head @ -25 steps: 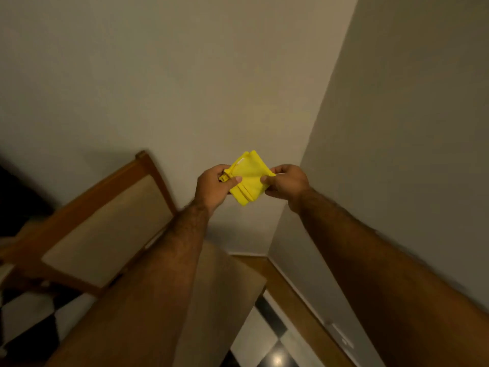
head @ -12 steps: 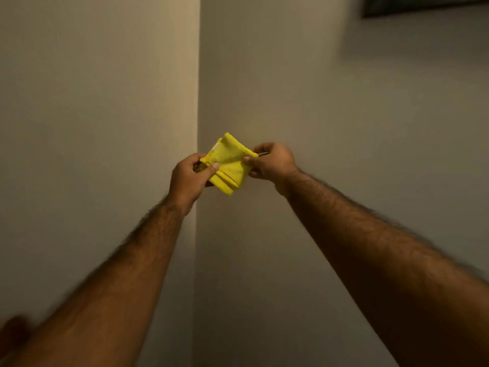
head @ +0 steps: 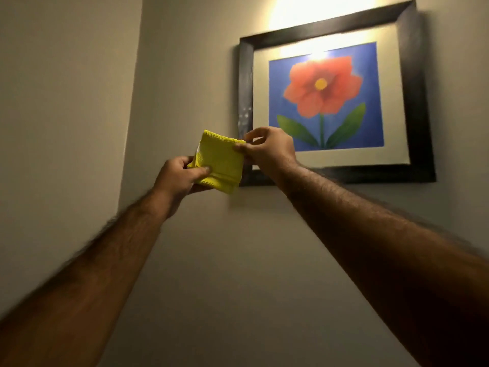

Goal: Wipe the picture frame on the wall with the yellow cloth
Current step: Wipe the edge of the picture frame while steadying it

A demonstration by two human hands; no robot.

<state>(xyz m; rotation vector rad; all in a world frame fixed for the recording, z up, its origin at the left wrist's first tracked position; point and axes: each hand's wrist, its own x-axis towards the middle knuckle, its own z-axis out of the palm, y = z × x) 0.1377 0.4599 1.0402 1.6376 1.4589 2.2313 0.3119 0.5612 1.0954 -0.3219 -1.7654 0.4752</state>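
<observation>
Both hands are holding the folded yellow cloth (head: 218, 161) before the black picture frame's (head: 416, 102) lower left corner: left hand (head: 180, 178) gripping its lower edge, right hand (head: 270, 151) pinching its upper corner.

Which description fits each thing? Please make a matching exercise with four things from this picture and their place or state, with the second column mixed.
Things:
1. yellow cloth
2. picture frame
3. left hand
4. right hand

Descriptions:
A. hangs on the wall, dark border, whitish specks on its left side
B. pinches the cloth's upper right corner
C. folded, held between both hands
D. grips the cloth's lower left part, thumb on its front

Right pairs: 1-C, 2-A, 3-D, 4-B
</observation>
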